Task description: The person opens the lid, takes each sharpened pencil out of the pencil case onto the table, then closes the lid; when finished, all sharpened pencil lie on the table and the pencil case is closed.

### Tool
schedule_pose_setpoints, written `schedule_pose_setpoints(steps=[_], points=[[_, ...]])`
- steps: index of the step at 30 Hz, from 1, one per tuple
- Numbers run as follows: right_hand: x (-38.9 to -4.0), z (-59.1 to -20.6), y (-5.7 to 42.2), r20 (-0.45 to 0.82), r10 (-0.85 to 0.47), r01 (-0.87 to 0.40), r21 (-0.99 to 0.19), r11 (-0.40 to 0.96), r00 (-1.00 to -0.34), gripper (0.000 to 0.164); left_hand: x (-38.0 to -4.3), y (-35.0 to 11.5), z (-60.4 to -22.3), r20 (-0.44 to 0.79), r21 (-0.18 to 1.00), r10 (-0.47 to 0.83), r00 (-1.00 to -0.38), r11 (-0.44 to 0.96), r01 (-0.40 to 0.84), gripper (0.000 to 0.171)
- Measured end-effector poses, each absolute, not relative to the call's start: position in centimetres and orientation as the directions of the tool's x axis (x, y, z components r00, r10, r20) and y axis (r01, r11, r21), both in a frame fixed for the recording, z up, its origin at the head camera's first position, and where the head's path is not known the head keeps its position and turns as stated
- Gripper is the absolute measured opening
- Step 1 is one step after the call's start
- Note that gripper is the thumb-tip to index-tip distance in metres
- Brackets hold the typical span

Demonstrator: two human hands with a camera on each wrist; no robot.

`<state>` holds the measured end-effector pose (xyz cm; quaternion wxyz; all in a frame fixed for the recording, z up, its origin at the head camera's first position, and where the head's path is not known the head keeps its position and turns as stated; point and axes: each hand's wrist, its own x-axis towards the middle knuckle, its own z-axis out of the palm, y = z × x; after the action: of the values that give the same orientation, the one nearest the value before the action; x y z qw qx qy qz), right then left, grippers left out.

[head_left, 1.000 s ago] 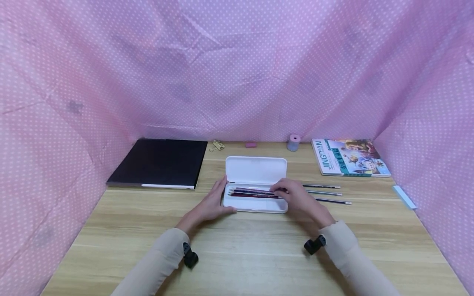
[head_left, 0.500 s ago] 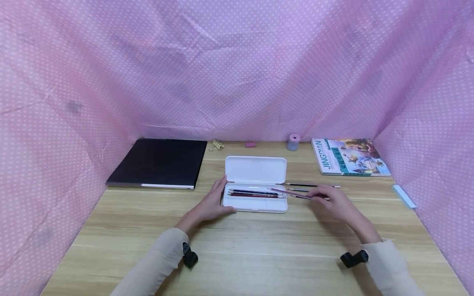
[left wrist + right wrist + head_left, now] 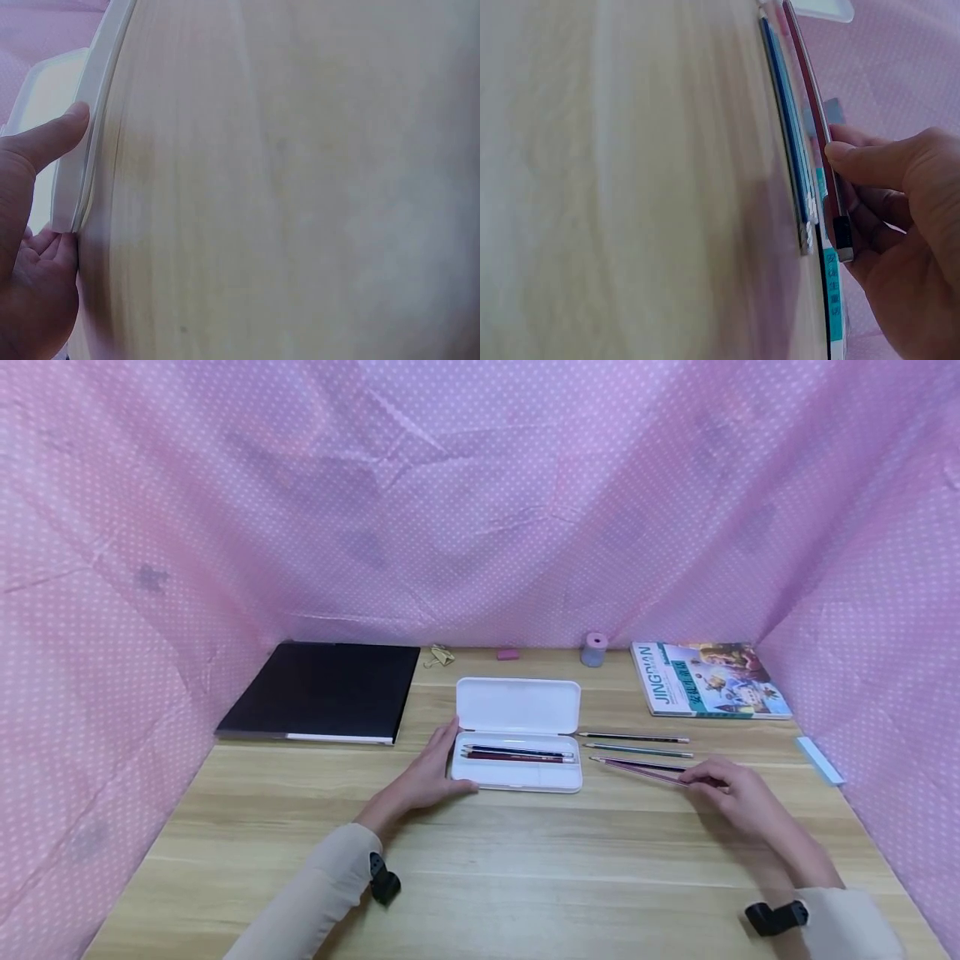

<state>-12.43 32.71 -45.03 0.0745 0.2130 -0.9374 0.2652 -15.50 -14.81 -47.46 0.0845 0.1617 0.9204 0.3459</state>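
Observation:
In the head view my left hand [image 3: 427,777] grips the left end of an open white pencil case [image 3: 502,777], its thumb at the front edge. In the left wrist view that thumb presses the case's side wall [image 3: 75,165], with fingers bent under the corner. A dark pencil [image 3: 517,750] and a red pencil [image 3: 517,758] lie inside the case. To the right of it, my right hand [image 3: 738,793] pinches a reddish pencil [image 3: 814,86] near its eraser end, between thumb and fingers. Several pencils [image 3: 637,749] lie side by side on the table, the held one slanting close beside them.
A black folder [image 3: 322,689] lies at the back left. Along the back edge are a binder clip [image 3: 440,655], a pink eraser [image 3: 507,654] and a small cylinder [image 3: 594,650]. A magazine [image 3: 712,679] and a light blue strip [image 3: 819,760] lie at the right.
My right hand has lifted the reddish pencil out of the case and carried it right, lowering it beside the pencils on the table. My left hand has stayed at the case.

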Motion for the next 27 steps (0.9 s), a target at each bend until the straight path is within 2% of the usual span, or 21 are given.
schedule_pose_setpoints(steps=[14, 22, 27], points=[[-12.6, -46.3, 33.4, 0.251, -0.359, -0.437, -0.457, 0.775, -0.899, 0.025, -15.5, -14.8, -47.7, -0.022, 0.67, 0.354, -0.935, 0.699, 0.249, 0.118], [-12.6, -46.6, 33.5, 0.261, -0.374, -0.455, -0.453, 0.767, -0.89, 0.028, -15.6, -14.8, -47.8, -0.017, 0.673, 0.356, -0.934, 0.695, 0.252, 0.119], [-12.7, -46.1, 33.1, 0.242, -0.353, -0.427, -0.463, 0.777, -0.904, 0.024, -15.6, -14.9, -47.7, -0.03, 0.672, 0.358, -0.933, 0.699, 0.247, 0.118]])
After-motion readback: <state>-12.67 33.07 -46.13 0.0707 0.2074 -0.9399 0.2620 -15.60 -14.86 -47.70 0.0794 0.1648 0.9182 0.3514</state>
